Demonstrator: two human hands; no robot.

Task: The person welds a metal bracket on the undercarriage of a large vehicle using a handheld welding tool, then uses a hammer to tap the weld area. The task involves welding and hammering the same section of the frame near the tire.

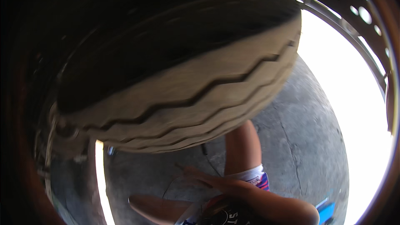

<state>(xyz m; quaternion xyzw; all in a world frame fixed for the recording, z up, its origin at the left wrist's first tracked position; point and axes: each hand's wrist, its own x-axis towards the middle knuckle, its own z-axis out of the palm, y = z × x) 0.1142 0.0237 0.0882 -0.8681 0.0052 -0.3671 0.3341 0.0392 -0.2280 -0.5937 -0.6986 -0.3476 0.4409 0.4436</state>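
A large tire with zigzag tread grooves fills the upper part of the head view, its dark sidewall turned away into shadow. My right arm crosses in front of my body from the lower right. At its end my right hand hovers below the tread, apart from it, with a finger stretched out and no object visible in it. The hand is somewhat blurred. Close by, a thin dark line, perhaps a cord, curves over the floor. A short dark rod shows just under the tire. My left hand is not visible.
My bare legs are bent on either side of me, one knee reaching up to the tire. Grey cracked concrete floor lies around. A blue object sits at the lower right. A perforated dark metal part arches overhead at upper right.
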